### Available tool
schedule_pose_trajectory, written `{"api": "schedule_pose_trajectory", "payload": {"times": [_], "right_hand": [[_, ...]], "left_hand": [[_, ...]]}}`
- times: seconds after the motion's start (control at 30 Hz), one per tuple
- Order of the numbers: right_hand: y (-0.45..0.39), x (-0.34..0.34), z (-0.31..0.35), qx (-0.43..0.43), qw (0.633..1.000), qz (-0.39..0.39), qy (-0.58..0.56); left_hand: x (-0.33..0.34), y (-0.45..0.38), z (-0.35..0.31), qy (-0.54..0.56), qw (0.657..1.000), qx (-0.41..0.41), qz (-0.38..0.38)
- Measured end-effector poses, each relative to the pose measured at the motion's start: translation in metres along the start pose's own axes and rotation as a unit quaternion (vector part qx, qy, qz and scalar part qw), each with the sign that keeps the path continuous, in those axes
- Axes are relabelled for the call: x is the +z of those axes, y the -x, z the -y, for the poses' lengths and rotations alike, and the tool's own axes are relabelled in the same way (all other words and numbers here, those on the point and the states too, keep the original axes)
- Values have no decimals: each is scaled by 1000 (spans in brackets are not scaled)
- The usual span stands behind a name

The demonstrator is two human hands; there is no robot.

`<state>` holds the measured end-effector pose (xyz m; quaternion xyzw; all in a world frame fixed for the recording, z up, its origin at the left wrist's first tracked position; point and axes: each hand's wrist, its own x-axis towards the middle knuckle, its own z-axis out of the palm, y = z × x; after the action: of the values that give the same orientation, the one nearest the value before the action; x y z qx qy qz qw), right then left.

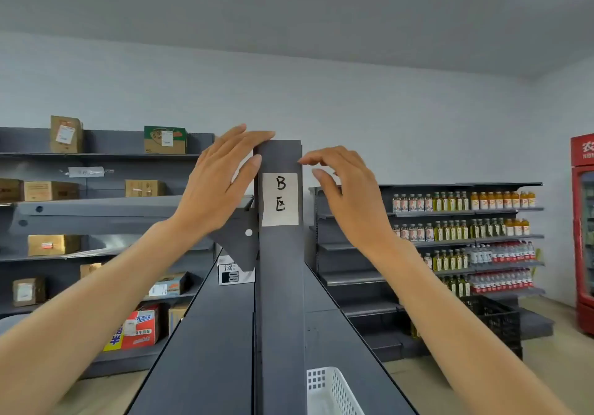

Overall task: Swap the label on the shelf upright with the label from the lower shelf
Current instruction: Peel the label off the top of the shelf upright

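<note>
Both forearms reach up from 7 and 5 o'clock toward the shelf upright (280, 286), a tall dark post running 12 to 6. On its face sits the label (280, 199), long axis vertical, marked B. My left hand (215, 186) rests open against the post's top corner, at 10 o'clock from the label; my right hand (348, 196), fingers loosely curled and empty, hovers at 3 o'clock, fingertips nearer the label's upper corner

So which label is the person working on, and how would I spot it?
Find the tall dark grey shelf upright rising in the middle of the view, between the left hand and right hand. Near its top is a white paper label, the only one handwritten "B" above a Chinese character.
</note>
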<state>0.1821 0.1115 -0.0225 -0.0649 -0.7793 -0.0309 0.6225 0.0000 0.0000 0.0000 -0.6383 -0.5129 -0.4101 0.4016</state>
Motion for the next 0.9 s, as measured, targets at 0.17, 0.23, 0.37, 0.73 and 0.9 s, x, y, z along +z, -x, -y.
{"api": "schedule_pose_trajectory", "payload": {"times": [0.17, 0.23, 0.37, 0.73, 0.9], "right_hand": [[4, 11, -4, 61, 997, -8, -42], [5, 17, -2, 82, 995, -34, -48], [11, 23, 5, 86, 991, -99, 12], [13, 25, 12, 105, 986, -123, 29], [13, 27, 14, 165, 980, -93, -57]], "left_hand": [[6, 1, 6, 35, 999, -4, -9], [7, 1, 7, 31, 999, 4, -16], [7, 3, 9, 30, 999, 7, -21], [9, 4, 6, 6, 999, 7, -36], [9, 4, 6, -6, 999, 9, -41]]}}
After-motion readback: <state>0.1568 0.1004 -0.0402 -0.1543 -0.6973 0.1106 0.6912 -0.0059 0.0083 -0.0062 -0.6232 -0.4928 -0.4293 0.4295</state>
